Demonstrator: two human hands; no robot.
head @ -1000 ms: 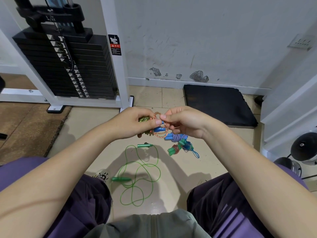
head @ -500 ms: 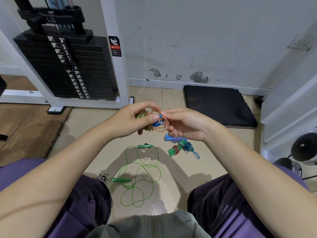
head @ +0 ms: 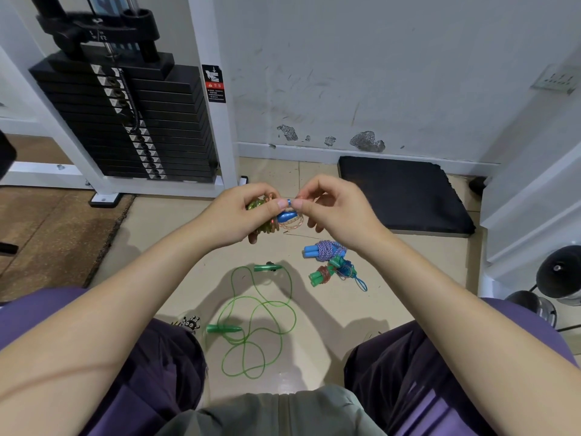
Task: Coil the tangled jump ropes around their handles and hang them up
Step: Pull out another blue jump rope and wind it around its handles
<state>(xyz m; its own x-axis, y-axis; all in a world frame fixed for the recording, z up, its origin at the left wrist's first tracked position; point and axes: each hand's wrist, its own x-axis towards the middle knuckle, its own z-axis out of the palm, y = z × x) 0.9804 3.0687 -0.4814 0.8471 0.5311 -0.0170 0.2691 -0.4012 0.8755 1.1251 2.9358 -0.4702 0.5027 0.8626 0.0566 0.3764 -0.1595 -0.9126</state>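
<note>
Loose green jump rope (head: 251, 316) sprawls on floor (head: 393, 297); both hands, left (head: 239, 215) and right (head: 336, 212), pinch an orange-corded, blue-handled rope bundle (head: 287, 217).

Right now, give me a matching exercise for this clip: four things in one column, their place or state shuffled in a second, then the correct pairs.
Things:
1. green jump rope
2. blue-handled rope bundle
3. orange rope bundle
4. black mat

Places or states:
A. held between left hand and right hand
B. loose and uncoiled on the floor
C. flat on the floor against the wall
D. coiled, lying on the floor

Pairs: 1-B, 2-D, 3-A, 4-C
</note>
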